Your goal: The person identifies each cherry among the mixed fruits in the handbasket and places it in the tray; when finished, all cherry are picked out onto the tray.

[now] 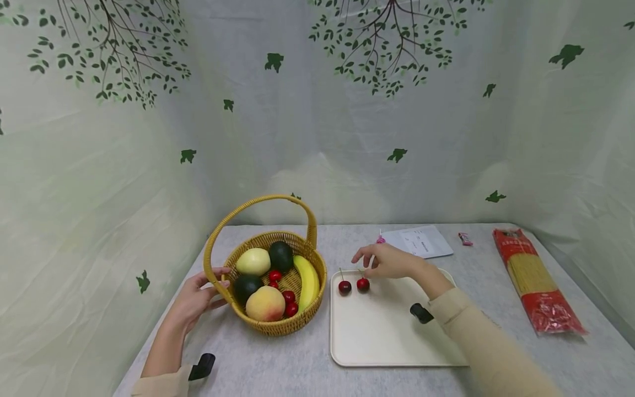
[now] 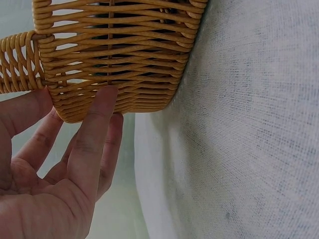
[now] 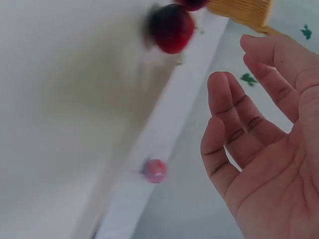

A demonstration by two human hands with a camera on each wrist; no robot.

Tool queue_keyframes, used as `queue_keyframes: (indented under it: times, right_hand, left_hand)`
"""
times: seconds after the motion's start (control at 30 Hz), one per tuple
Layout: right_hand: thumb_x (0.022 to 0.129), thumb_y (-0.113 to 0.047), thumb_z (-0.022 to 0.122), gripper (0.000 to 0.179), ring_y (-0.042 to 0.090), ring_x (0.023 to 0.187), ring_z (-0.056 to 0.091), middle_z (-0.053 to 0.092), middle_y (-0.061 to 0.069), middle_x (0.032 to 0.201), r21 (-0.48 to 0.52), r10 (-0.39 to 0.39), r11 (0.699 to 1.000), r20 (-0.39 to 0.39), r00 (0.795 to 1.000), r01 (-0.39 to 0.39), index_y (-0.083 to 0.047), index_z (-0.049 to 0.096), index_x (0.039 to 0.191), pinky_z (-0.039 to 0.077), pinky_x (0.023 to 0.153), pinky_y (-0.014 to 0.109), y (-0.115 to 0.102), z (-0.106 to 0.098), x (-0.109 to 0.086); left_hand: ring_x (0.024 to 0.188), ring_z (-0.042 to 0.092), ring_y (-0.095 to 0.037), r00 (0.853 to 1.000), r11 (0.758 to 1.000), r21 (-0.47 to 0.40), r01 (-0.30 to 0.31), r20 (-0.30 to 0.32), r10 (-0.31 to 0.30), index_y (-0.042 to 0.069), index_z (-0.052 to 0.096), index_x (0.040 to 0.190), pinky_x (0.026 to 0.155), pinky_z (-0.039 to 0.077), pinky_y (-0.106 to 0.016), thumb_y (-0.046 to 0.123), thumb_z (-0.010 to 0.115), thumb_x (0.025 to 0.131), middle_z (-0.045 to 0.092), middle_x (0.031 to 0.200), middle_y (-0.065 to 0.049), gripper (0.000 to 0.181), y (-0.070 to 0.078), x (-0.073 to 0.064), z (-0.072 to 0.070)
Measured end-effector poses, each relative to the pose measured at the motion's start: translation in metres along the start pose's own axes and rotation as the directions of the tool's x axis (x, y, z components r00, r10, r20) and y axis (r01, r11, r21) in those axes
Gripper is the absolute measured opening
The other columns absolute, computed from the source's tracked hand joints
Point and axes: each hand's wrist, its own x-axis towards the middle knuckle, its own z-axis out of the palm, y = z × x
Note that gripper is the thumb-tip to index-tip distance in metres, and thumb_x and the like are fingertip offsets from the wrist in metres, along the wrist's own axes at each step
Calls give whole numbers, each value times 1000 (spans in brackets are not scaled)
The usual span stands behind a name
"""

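Note:
My left hand (image 1: 195, 300) is at the left side of the yellow wicker basket (image 1: 280, 329), its fingertips touching the weave near the handle's base (image 2: 20, 62). In the basket lie a banana (image 1: 308, 284), a peach (image 1: 265, 304), a pale green fruit (image 1: 253, 262), two dark green fruits (image 1: 281, 256) and several red fruits (image 1: 291, 309). Two dark red cherries with stems, one left (image 1: 344, 287) and one right (image 1: 363, 284), sit on the cream tray (image 1: 397, 336) near its far left corner. My right hand (image 1: 392, 262) hovers beside them, fingers loosely bent, holding nothing.
Behind the tray lies a white printed packet (image 1: 419, 241) with a small pink round item (image 1: 380, 239) at its left. A small wrapped sweet (image 1: 465, 239) and a red-ended bag of noodles (image 1: 536, 275) are farther right.

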Motion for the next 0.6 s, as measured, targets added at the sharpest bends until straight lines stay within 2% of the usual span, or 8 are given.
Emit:
queue_keyframes:
  times: [0.13,0.27,0.43,0.6]
  right_hand:
    - [102,-16,73,29,16,95,69,71,2,107,-24,-62,998,2,998,62,-17,72,131,60,81,27,-26,-13,11]
    - [104,-17,70,27,18,99,70,73,-1,105,-70,-124,990,27,992,126,-18,72,131,60,85,27,-57,-17,29]
    - [106,-17,67,30,19,104,71,74,-1,110,-93,-177,979,83,981,184,-15,72,135,61,92,28,-90,-8,57]
    - [107,-20,67,32,17,107,70,76,2,118,-114,-208,967,159,965,227,-16,70,139,60,93,28,-113,7,86]
  left_hand:
    - [115,68,-14,1000,1000,-1,5,-4,-5,2,54,152,98,65,-43,17,64,108,43,159,-25,47,1,-1,0]
    - [115,68,-14,1000,1000,-6,3,-4,-3,2,55,152,97,66,-42,17,65,108,43,160,-25,47,1,-2,-1]
    - [115,68,-14,1000,1000,-13,0,-7,0,1,55,151,96,66,-41,16,65,108,43,160,-25,46,0,-2,-2]
    - [114,68,-14,1000,1000,-17,-1,-7,1,1,55,151,96,66,-41,15,65,108,45,159,-24,47,1,-2,1]
